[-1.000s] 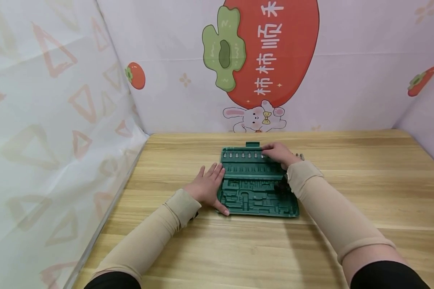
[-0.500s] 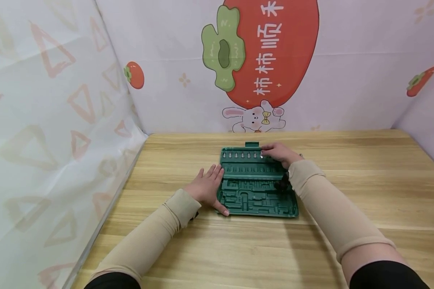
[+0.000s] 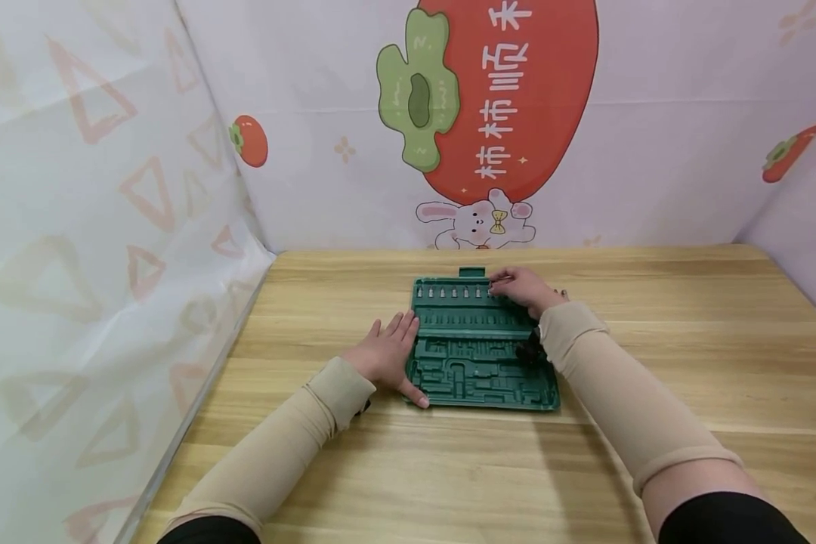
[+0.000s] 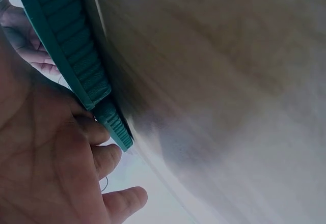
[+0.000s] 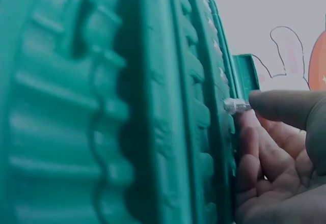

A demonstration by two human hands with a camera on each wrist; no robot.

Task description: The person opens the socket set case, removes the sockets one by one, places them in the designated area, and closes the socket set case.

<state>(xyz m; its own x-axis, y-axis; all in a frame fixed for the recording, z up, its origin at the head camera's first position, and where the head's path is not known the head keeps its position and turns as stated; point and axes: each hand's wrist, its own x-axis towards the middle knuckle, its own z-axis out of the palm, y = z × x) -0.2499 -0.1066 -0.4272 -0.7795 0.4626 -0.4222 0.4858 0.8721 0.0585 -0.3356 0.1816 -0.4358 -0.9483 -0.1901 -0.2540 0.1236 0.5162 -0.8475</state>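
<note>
A green moulded tool case [image 3: 479, 334] lies unfolded on the table, and a row of small silver sockets [image 3: 454, 292] sits in slots along its far side. At the right end of that row, my right hand [image 3: 522, 291] pinches another small metal socket [image 5: 236, 105] between thumb and fingers. My left hand [image 3: 384, 353] lies with spread, straight fingers against the case's left edge. In the left wrist view its fingers [image 4: 109, 158] rest by the ribbed rim. The right forearm hides part of the case's right side.
Small metal pieces [image 3: 564, 294] lie on the wooden table [image 3: 476, 476] just right of my right hand, partly hidden by it. The case's latch tab [image 3: 472, 271] sticks out at the back. A patterned cloth [image 3: 326, 181] hangs behind the table.
My right hand has stayed at the far row, its fingers shifting only slightly at the slot. The left hand keeps its place on the case edge.
</note>
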